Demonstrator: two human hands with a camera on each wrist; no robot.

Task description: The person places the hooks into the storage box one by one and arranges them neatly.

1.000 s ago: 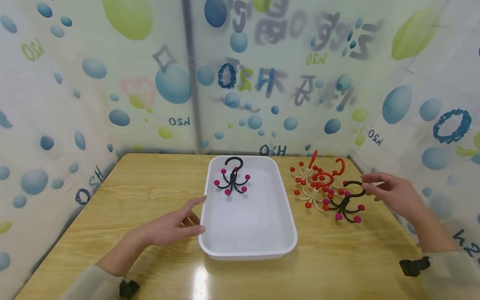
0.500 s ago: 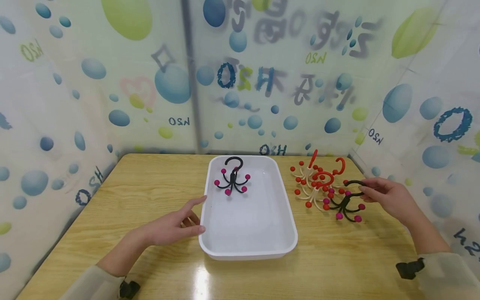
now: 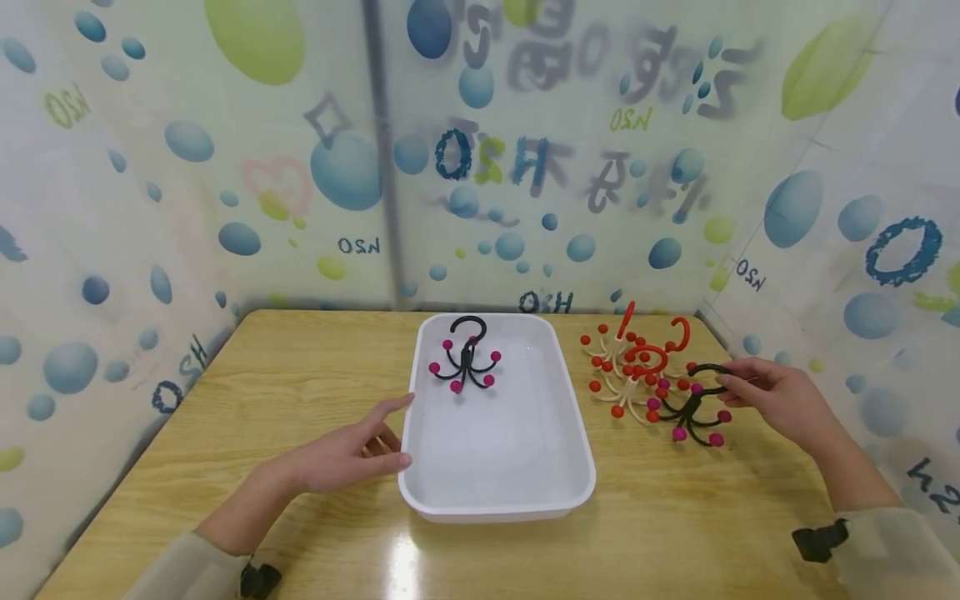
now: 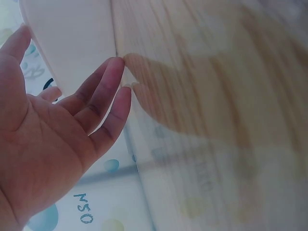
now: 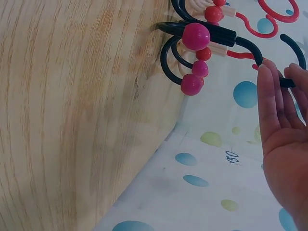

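Head view: the right grip (image 3: 780,400) pinches the curl of a black hook (image 3: 693,404), its pink-tipped arms splaying to that grip's left, near red-topped hooks (image 3: 628,387). Farther left, the left grip (image 3: 341,454) touches the white tray (image 3: 495,510).

Left wrist view: loosely bent fingers, nothing held.

Right wrist view: the curl sits between fingertips — probably light, stiff, smooth plastic, best held there, since the arms could snag.

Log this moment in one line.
left hand: touching white tray; right hand: pinching black hanger; tray: second black hanger inside; red-and-cream hangers: on table
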